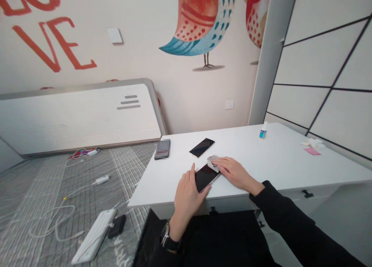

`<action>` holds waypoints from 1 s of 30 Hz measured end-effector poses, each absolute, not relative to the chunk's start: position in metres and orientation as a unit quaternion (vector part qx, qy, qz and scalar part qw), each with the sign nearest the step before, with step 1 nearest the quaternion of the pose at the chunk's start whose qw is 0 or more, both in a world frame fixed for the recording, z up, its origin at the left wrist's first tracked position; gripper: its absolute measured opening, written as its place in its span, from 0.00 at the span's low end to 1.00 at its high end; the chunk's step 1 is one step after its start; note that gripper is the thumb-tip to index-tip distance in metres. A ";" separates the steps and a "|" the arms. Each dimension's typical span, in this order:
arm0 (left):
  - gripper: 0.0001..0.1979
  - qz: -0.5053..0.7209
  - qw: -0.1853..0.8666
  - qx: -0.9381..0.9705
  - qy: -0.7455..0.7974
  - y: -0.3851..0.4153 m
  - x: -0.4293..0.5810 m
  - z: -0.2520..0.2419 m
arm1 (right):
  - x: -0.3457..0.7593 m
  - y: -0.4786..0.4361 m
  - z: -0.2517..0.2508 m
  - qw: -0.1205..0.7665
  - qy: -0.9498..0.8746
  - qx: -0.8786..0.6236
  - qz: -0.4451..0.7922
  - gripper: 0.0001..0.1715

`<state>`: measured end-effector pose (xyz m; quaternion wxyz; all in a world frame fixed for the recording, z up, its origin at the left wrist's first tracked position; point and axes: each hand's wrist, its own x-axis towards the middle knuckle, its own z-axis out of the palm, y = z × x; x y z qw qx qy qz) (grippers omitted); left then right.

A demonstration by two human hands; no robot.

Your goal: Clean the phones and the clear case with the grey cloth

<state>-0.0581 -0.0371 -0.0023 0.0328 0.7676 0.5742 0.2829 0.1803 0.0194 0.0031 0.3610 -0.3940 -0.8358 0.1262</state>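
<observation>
white desk (261,166), hands (187,191) at phone (205,178), grey carpet (43,181), bird mural (200,24)

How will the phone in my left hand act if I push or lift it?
The phone looks stiff, a straight-edged slab. Its glossy dark screen suggests a slippery, possibly fragile surface. Being flat, it would probably slide, not roll.

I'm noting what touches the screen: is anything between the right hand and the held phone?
Yes: a pale wipe or cloth, under the fingers of the right hand, at the far end of the held phone. Nothing else visible intervenes.
</observation>
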 end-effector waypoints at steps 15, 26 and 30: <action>0.58 0.296 0.171 0.764 0.547 -0.036 -0.079 0.000 | 0.168 0.009 0.000 0.254 -0.869 -0.417 0.077 0.26; 0.35 0.296 0.119 0.755 0.572 -0.036 -0.065 0.002 | 0.165 0.010 -0.005 0.257 -0.858 -0.438 0.076 0.29; 0.27 0.283 0.089 0.765 0.572 -0.038 -0.062 0.005 | 0.154 -0.011 0.004 0.243 -0.875 -0.408 0.092 0.31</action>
